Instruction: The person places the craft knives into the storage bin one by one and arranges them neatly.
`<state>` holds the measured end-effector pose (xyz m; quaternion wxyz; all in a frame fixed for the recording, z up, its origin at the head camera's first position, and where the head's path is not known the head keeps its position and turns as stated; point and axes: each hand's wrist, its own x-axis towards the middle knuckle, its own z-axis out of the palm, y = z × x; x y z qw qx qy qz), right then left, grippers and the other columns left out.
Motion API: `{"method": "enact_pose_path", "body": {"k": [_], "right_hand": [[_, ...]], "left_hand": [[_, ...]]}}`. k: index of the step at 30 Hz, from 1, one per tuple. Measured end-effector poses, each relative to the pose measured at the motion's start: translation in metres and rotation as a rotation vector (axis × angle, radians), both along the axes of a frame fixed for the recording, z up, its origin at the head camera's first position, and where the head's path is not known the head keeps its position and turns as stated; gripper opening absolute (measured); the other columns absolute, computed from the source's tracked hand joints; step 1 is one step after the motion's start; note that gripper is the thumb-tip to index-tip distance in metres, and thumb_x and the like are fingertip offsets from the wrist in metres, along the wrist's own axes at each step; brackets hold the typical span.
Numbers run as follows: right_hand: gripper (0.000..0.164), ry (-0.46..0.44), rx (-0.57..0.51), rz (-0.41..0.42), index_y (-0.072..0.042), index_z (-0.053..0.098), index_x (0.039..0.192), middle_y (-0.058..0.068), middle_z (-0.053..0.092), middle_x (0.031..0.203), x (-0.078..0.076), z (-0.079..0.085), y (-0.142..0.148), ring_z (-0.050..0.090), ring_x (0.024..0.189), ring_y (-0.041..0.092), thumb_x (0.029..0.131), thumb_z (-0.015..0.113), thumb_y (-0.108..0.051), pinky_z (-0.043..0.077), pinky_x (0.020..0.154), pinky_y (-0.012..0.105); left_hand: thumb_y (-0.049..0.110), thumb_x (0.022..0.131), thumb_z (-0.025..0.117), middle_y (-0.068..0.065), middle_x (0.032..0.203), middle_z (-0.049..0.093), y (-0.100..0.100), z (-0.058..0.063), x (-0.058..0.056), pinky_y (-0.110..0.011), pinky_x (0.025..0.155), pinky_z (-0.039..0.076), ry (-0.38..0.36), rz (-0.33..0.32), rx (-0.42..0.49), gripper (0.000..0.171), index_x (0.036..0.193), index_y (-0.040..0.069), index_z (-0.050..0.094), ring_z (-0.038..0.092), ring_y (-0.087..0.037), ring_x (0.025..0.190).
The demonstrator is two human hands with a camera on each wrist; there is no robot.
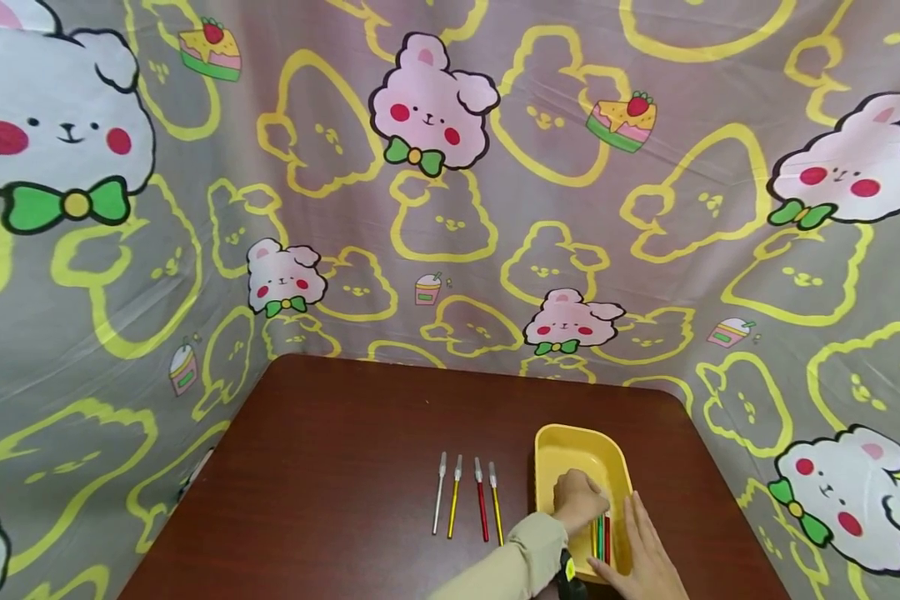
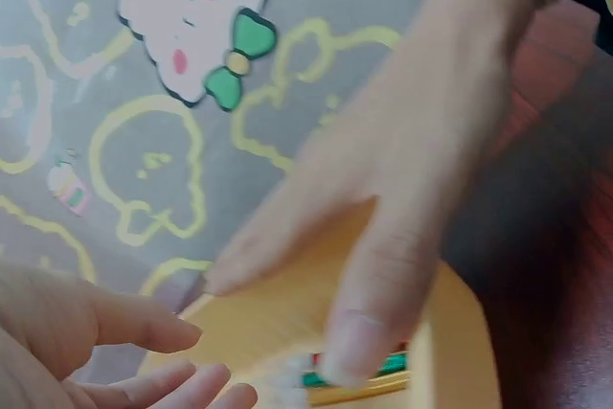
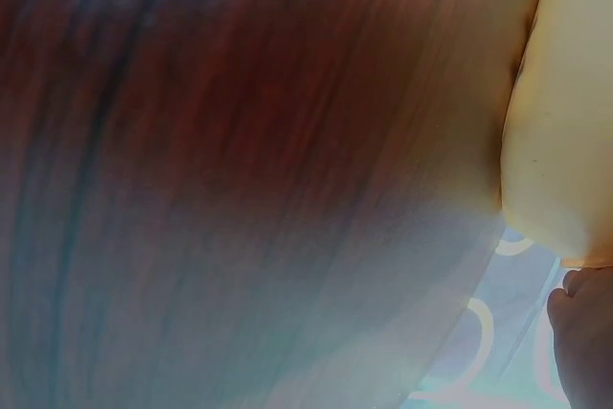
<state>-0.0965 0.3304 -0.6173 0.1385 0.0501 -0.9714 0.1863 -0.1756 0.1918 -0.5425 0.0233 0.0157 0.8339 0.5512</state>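
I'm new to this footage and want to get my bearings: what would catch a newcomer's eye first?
Probably the rabbit-print cloth, hanging behind and on both sides of the dark brown table. Next, the bright yellow tray toward the table's right in the head view, with the left hand inside it and the right hand gripping its edge. Then the four slim, pen-like sticks side by side left of the tray.

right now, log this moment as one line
left hand: in yellow bin | right hand: gripping bin | four pens: on table | more pens: in bin
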Motion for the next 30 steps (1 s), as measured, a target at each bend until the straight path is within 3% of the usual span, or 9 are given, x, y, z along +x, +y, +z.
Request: {"method": "enact_pose_path", "body": {"k": [2,4,6,9,17,24,27,29,30], "right_hand": [[0.121,-0.003,-0.007,0.000,0.007,0.017,0.164,0.025,0.015,0.172,0.000,-0.001,0.001,0.038,0.142,0.055,0.083,0.085,-0.051,0.041,0.108,0.068],[0.123,-0.009,-0.014,0.001,0.006,0.014,0.165,0.026,0.015,0.171,0.001,-0.001,0.002,0.039,0.139,0.059,0.082,0.086,-0.051,0.043,0.101,0.072],[0.125,-0.032,-0.020,-0.004,0.005,0.010,0.166,0.026,0.012,0.172,0.001,0.000,0.003,0.039,0.138,0.060,0.083,0.084,-0.052,0.043,0.101,0.073],[0.125,-0.069,-0.033,-0.008,0.003,0.007,0.167,0.027,0.011,0.172,0.001,0.002,0.002,0.038,0.138,0.062,0.084,0.083,-0.053,0.043,0.101,0.074],[0.125,-0.111,-0.044,-0.008,0.004,0.008,0.166,0.027,0.010,0.172,0.001,0.004,-0.002,0.037,0.139,0.061,0.085,0.082,-0.057,0.042,0.102,0.073],[0.124,-0.126,-0.063,-0.020,0.004,0.009,0.167,0.028,0.012,0.171,-0.002,0.007,0.000,0.035,0.141,0.061,0.086,0.081,-0.057,0.040,0.105,0.074],[0.125,-0.132,-0.065,-0.018,0.003,0.008,0.167,0.028,0.011,0.172,-0.002,0.007,0.001,0.034,0.141,0.061,0.086,0.081,-0.058,0.039,0.105,0.074],[0.124,-0.128,-0.069,-0.018,0.003,0.009,0.167,0.027,0.011,0.172,-0.001,0.007,0.000,0.034,0.142,0.060,0.086,0.081,-0.057,0.039,0.106,0.073],[0.124,-0.125,-0.071,-0.018,0.003,0.009,0.167,0.027,0.011,0.172,-0.001,0.007,0.000,0.034,0.142,0.060,0.086,0.082,-0.057,0.039,0.106,0.073]], "left_hand": [[-0.001,0.071,0.085,0.007,0.063,0.060,-0.006,0.011,0.002,-0.025,0.052,0.048,-0.017,-0.011,0.002,0.019,0.065,0.011,0.072,0.052,-0.010,0.057],[-0.001,0.073,0.086,0.004,0.069,0.064,-0.013,0.025,0.004,-0.027,0.055,0.051,-0.046,-0.028,0.014,0.015,0.075,0.009,0.076,0.055,-0.011,0.061],[-0.002,0.075,0.085,0.005,0.069,0.064,-0.021,0.038,0.006,-0.025,0.054,0.050,-0.062,-0.045,0.033,0.014,0.079,0.008,0.077,0.054,-0.010,0.060],[-0.004,0.075,0.083,0.006,0.066,0.063,-0.031,0.043,0.004,-0.023,0.052,0.047,-0.062,-0.063,0.092,0.014,0.079,0.008,0.076,0.053,-0.007,0.056],[-0.007,0.078,0.081,0.004,0.064,0.068,-0.065,0.043,-0.003,-0.024,0.050,0.052,-0.039,-0.088,0.150,0.018,0.080,0.009,0.075,0.063,-0.011,0.051],[-0.007,0.077,0.074,0.003,0.067,0.069,-0.094,0.037,-0.010,-0.025,0.069,0.052,0.097,-0.062,0.116,0.015,0.082,0.007,0.076,0.057,-0.004,0.064],[-0.007,0.075,0.072,0.002,0.067,0.070,-0.107,0.034,-0.012,-0.030,0.066,0.056,0.113,-0.042,0.122,0.015,0.083,0.004,0.076,0.059,-0.003,0.060],[-0.006,0.074,0.072,0.001,0.066,0.071,-0.114,0.033,-0.013,-0.037,0.083,0.057,0.125,-0.025,0.109,0.015,0.083,0.004,0.076,0.060,-0.003,0.060],[-0.006,0.074,0.072,0.001,0.066,0.071,-0.118,0.032,-0.013,-0.040,0.084,0.058,0.124,-0.017,0.113,0.014,0.084,0.003,0.076,0.061,-0.004,0.059]]}}
